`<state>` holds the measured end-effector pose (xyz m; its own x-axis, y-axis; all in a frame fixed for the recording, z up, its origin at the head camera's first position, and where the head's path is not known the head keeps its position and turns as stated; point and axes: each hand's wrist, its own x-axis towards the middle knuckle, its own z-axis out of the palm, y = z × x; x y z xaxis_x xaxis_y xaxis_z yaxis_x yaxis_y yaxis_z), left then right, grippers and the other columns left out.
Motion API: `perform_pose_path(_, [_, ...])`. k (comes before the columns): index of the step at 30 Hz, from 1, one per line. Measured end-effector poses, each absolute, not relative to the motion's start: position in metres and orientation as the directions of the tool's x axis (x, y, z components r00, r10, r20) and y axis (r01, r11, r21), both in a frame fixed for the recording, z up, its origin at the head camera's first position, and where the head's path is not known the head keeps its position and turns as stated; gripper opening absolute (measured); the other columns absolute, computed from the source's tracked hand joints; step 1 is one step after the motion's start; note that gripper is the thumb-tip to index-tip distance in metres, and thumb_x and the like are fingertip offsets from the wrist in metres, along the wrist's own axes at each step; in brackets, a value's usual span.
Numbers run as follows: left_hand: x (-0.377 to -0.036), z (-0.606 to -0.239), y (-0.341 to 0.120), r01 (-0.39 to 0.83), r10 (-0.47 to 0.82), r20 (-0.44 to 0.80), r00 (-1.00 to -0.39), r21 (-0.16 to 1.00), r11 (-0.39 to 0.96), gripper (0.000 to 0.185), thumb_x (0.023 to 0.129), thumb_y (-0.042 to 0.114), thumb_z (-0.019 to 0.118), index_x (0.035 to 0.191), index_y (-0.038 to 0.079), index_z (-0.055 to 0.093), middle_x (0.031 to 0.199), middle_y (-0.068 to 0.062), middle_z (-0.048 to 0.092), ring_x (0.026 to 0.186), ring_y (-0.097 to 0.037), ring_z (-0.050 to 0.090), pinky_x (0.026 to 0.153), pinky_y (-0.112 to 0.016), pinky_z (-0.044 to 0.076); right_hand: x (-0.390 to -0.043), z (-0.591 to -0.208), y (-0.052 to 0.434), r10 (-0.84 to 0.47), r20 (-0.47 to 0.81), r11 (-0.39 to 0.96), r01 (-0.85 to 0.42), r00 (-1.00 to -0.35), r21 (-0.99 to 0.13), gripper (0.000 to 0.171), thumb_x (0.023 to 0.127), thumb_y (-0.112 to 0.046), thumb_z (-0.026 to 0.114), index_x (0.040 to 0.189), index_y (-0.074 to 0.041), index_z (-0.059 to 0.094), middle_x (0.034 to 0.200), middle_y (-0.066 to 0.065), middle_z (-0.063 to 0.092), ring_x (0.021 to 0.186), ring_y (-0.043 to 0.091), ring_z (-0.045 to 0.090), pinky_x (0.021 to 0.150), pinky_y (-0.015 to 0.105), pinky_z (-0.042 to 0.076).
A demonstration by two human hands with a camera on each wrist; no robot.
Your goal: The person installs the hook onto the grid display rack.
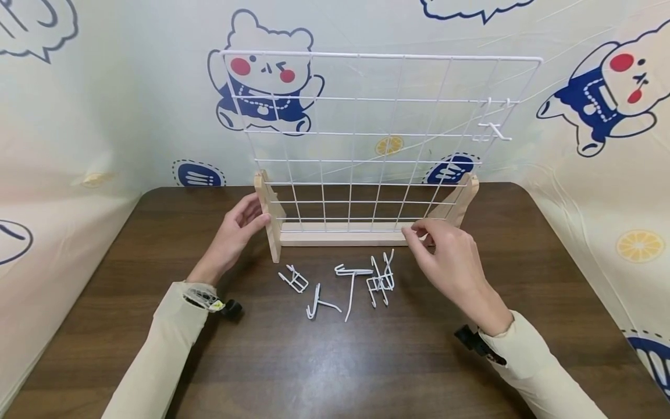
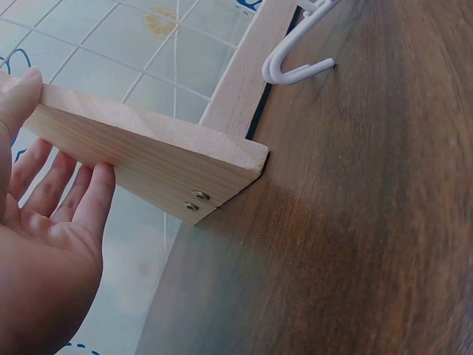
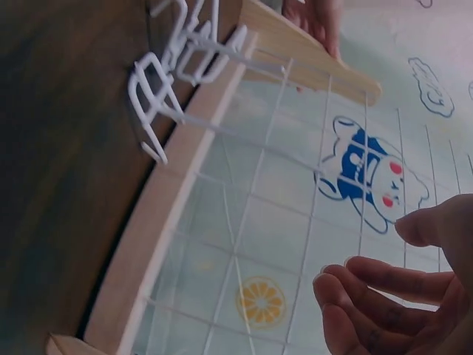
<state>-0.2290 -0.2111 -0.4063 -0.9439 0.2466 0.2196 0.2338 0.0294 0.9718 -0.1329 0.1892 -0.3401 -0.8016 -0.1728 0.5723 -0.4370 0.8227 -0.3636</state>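
A white wire grid panel [image 1: 377,134] stands upright in a pale wooden base [image 1: 340,235] at the middle of a dark brown table [image 1: 335,361]. My left hand [image 1: 246,218] rests against the base's left foot [image 2: 148,159], thumb along its top edge and straight fingers [image 2: 81,200] on its side face. My right hand [image 1: 426,235] hovers at the right end of the base bar, fingers loosely curled and empty [image 3: 384,296]. Several loose white wire hooks [image 1: 340,285] lie on the table in front of the base. One hook [image 1: 492,128] hangs on the grid's upper right.
A cartoon-printed cloth [image 1: 104,105] forms the backdrop and both side walls around the table. The table's far edge runs just behind the base. In the right wrist view the loose hooks [image 3: 170,81] lie close against the base bar [image 3: 170,214].
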Motion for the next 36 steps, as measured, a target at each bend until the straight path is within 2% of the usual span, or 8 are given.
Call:
perform_pose_path(3, [-0.229,-0.407,-0.211,0.237,0.245,0.224,-0.943,0.971,0.024,0.051,0.099,0.009,0.061,0.147,0.01,0.044,0.146,-0.015,0.05,0.134,-0.022,0.046,0.104,-0.02,0.043,-0.132,-0.345,0.185,-0.192,0.558,0.819,-0.445,-0.808,-0.363,0.024,0.096,-0.032,0.066,0.094,-0.009,0.072,0.075,0.001,0.065,0.064,0.014,0.056,0.057,0.035,0.047])
perform_pose_path(8, [-0.228,-0.407,-0.211,0.235,0.25,0.221,-0.943,0.972,0.028,0.051,0.1,0.009,0.061,0.148,0.009,0.043,0.146,-0.017,0.048,0.133,-0.02,0.046,0.104,-0.018,0.042,-0.132,-0.354,0.179,-0.225,0.504,0.816,-0.444,-0.834,-0.371,0.027,0.094,-0.037,0.068,0.095,-0.01,0.072,0.078,0.002,0.069,0.069,0.016,0.065,0.06,0.039,0.052])
perform_pose_path(10, [-0.228,-0.407,-0.211,0.235,0.25,0.22,-0.943,0.972,0.029,0.051,0.1,0.009,0.061,0.148,0.008,0.043,0.146,-0.018,0.048,0.133,-0.02,0.046,0.104,-0.019,0.042,-0.132,-0.357,0.177,-0.24,0.472,0.823,-0.436,-0.848,-0.365,0.026,0.093,-0.037,0.069,0.094,-0.011,0.071,0.076,0.001,0.068,0.067,0.017,0.064,0.058,0.039,0.051])
perform_pose_path(15, [-0.228,-0.406,-0.209,0.233,0.255,0.219,-0.942,0.972,0.023,0.051,0.1,0.009,0.06,0.148,0.009,0.043,0.147,-0.018,0.048,0.135,-0.023,0.044,0.104,-0.019,0.042,-0.134,-0.368,0.175,-0.28,0.384,0.837,-0.42,-0.88,-0.352,0.023,0.091,-0.036,0.071,0.085,-0.014,0.068,0.064,-0.004,0.057,0.057,0.011,0.051,0.05,0.032,0.042])
perform_pose_path(19, [-0.227,-0.404,-0.209,0.23,0.251,0.215,-0.944,0.973,0.033,0.051,0.1,0.011,0.061,0.148,0.009,0.043,0.147,-0.017,0.047,0.135,-0.022,0.045,0.104,-0.019,0.042,-0.138,-0.379,0.173,-0.309,0.327,0.841,-0.417,-0.893,-0.346,0.024,0.09,-0.034,0.073,0.079,-0.016,0.062,0.06,-0.008,0.052,0.051,0.011,0.048,0.047,0.031,0.04])
perform_pose_path(28, [-0.227,-0.401,-0.212,0.218,0.242,0.2,-0.949,0.974,0.052,0.053,0.099,0.012,0.062,0.149,0.011,0.043,0.148,-0.015,0.047,0.135,-0.019,0.045,0.104,-0.018,0.042,-0.146,-0.399,0.167,-0.308,0.169,0.871,-0.349,-0.936,-0.345,0.041,0.089,-0.038,0.074,0.064,-0.016,0.05,0.051,-0.007,0.041,0.047,0.014,0.044,0.041,0.03,0.031])
perform_pose_path(33, [-0.226,-0.401,-0.211,0.214,0.249,0.194,-0.949,0.975,0.058,0.054,0.1,0.013,0.061,0.15,0.01,0.041,0.149,-0.018,0.044,0.136,-0.021,0.043,0.104,-0.017,0.042,-0.147,-0.402,0.167,-0.303,0.126,0.893,-0.327,-0.945,-0.309,0.034,0.086,-0.037,0.077,0.072,-0.013,0.058,0.054,-0.005,0.045,0.05,0.019,0.051,0.042,0.034,0.036])
perform_pose_path(36, [-0.227,-0.402,-0.21,0.21,0.25,0.189,-0.95,0.976,0.058,0.054,0.1,0.012,0.061,0.15,0.009,0.04,0.15,-0.018,0.044,0.136,-0.021,0.043,0.104,-0.017,0.042,-0.147,-0.402,0.168,-0.298,0.094,0.903,-0.312,-0.95,-0.294,0.035,0.085,-0.039,0.077,0.073,-0.013,0.058,0.055,-0.004,0.044,0.05,0.02,0.05,0.043,0.035,0.037])
